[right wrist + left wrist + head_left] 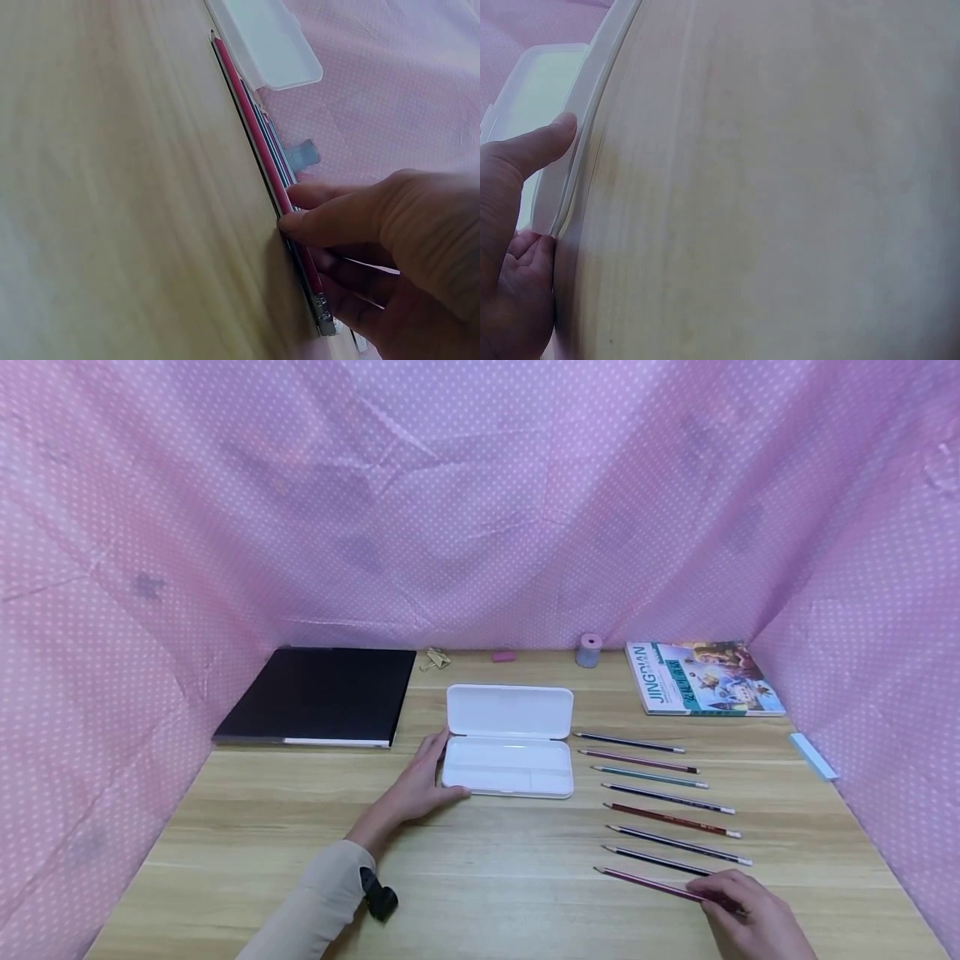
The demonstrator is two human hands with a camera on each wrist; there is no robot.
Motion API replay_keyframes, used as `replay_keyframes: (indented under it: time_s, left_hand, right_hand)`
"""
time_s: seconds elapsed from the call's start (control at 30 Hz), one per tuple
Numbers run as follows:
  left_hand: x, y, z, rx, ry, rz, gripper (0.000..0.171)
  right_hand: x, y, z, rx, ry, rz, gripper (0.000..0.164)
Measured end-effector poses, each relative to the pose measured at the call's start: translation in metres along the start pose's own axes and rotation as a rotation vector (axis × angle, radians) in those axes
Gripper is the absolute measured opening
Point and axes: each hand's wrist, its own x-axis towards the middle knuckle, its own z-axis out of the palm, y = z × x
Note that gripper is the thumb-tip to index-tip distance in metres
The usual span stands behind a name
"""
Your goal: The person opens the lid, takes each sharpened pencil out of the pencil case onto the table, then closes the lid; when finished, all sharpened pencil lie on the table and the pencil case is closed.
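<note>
An opened white pencil case (pixel 487 753) lies in the middle of the table, its lid (pixel 510 711) tipped back on the far side. My left hand (pixel 420 785) holds the case by its left end, thumb along the front edge, as the left wrist view also shows. Lower right, my right hand (pixel 750 912) pinches a dark red pencil (pixel 647 883) near its eraser end between thumb and fingers. In the right wrist view this red pencil (pixel 259 142) shows its dark, banded end below the fingers. Beyond it several pencils lie in a column, including a brown-red one (pixel 667 819) and a green one (pixel 648 777).
A black folder (pixel 322 693) lies at back left. Along the back are gold clips (pixel 437 658), a pink eraser-like block (pixel 503 656) and a small pink-and-blue cylinder (pixel 588 652). A picture book (pixel 705 679) and a light blue strip (pixel 813 756) lie right. Pink dotted cloth surrounds the table.
</note>
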Motion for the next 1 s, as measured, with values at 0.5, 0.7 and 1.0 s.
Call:
replay_keyframes:
  time_s: [0.5, 0.7, 1.0]
  left_hand:
    - [0.001, 0.000, 0.000, -0.001, 0.004, -0.011, 0.110]
    - [0.000, 0.001, -0.001, -0.003, -0.011, -0.023, 0.111]
    - [0.001, 0.000, -0.001, -0.007, -0.013, -0.023, 0.111]
  right_hand:
    - [0.052, -0.031, -0.024, 0.054, -0.040, -0.091, 0.031]
    - [0.089, -0.037, -0.028, 0.098, -0.074, -0.110, 0.027]
    - [0.139, -0.046, -0.014, 0.190, -0.196, -0.073, 0.028]
